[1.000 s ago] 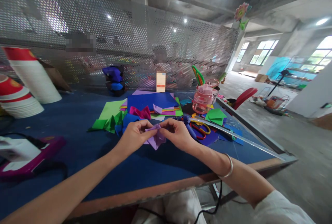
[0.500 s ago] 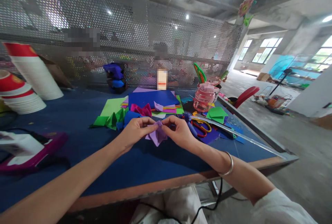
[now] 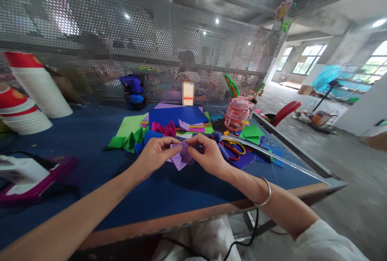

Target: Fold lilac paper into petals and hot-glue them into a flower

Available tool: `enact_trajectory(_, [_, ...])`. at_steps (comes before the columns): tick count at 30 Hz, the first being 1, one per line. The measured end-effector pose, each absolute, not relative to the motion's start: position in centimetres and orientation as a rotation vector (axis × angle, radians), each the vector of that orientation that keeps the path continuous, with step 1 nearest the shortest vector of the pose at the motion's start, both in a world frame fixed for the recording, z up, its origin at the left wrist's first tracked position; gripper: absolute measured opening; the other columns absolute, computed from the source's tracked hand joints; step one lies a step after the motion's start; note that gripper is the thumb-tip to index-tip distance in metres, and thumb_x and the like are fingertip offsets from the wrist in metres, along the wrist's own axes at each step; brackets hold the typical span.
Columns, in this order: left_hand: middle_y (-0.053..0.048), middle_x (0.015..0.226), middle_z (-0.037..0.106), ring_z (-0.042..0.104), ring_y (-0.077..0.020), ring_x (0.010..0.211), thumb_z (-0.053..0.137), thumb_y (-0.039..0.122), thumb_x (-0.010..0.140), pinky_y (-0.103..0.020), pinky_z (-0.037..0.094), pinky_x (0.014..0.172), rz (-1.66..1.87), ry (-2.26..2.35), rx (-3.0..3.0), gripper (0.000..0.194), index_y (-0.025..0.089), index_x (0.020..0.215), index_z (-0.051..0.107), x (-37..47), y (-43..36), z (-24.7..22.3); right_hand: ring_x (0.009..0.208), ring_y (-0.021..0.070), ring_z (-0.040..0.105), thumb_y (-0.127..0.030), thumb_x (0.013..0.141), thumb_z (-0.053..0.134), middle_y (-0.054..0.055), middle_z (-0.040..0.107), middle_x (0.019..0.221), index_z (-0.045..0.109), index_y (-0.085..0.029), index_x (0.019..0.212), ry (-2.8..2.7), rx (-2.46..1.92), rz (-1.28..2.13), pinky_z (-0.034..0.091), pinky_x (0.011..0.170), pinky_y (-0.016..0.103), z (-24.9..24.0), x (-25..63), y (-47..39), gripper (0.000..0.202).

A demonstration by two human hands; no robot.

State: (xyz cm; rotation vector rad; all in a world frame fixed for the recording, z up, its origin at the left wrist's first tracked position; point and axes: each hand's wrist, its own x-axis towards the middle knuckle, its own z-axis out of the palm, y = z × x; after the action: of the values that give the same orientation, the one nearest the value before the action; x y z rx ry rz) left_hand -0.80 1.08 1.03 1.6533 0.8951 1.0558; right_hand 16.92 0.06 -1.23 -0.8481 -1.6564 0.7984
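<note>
A folded piece of light purple paper (image 3: 179, 160) hangs between my two hands, a little above the blue tabletop. My left hand (image 3: 157, 153) pinches its left side between thumb and fingers. On the right side, my right hand (image 3: 207, 153) grips it in the same way, thumb in front. Part of the paper is hidden behind the fingertips. Just beyond my hands lie folded green paper (image 3: 133, 140), a folded magenta piece (image 3: 165, 128) and a small light purple folded piece (image 3: 183, 124). Behind these is a stack of coloured paper topped by a blue sheet (image 3: 177, 114).
Scissors (image 3: 234, 148), a long clear ruler (image 3: 281, 157) and green paper scraps (image 3: 252, 133) lie right of my hands. A pink bottle (image 3: 237, 114) stands behind them. Stacked paper cups (image 3: 45, 88) and a purple-and-white device (image 3: 33, 178) are at left. A perforated metal screen (image 3: 145, 43) borders the back.
The purple paper has turned slightly and shifted a little left between my fingers. Both hands keep hold of it. The whole view has shifted very slightly.
</note>
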Motion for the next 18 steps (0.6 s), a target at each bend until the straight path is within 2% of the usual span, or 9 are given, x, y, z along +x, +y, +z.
enact_trajectory(4, [-0.001, 0.068, 0.075, 0.069, -0.0186, 0.062, 0.075, 0.034, 0.068, -0.027, 0.055, 0.061, 1.074, 0.907, 1.651, 0.015, 0.020, 0.074, 0.074, -0.8, 1.1, 0.9, 0.078, 0.0136, 0.062, -0.019, 0.079, 0.059, 0.001, 0.065, 0.081, 0.066, -0.020, 0.083, -1.721, -0.806, 0.645, 0.049, 0.065, 0.024, -1.2, 17.1, 0.0, 0.008])
enact_trajectory(10, [-0.002, 0.066, 0.075, 0.069, -0.0172, 0.061, 0.074, 0.029, 0.063, -0.026, 0.054, 0.063, 1.073, 0.938, 1.570, 0.014, 0.019, 0.072, 0.074, -0.9, 0.9, 1.0, 0.071, 0.0111, 0.057, -0.011, 0.082, 0.056, 0.000, 0.057, 0.079, 0.068, -0.020, 0.084, -1.881, -0.681, 0.440, 0.048, 0.063, 0.022, -1.1, 17.5, -0.1, 0.015])
enact_trajectory(18, [0.000, 0.061, 0.071, 0.061, -0.0126, 0.054, 0.076, 0.028, 0.057, -0.021, 0.047, 0.055, 1.062, 1.023, 1.510, 0.017, 0.016, 0.069, 0.074, -0.9, 0.6, 1.3, 0.081, 0.0147, 0.059, -0.006, 0.087, 0.052, 0.005, 0.061, 0.086, 0.066, -0.019, 0.092, -2.088, -0.495, 0.049, 0.051, 0.072, 0.027, -1.5, 18.3, 0.5, 0.019])
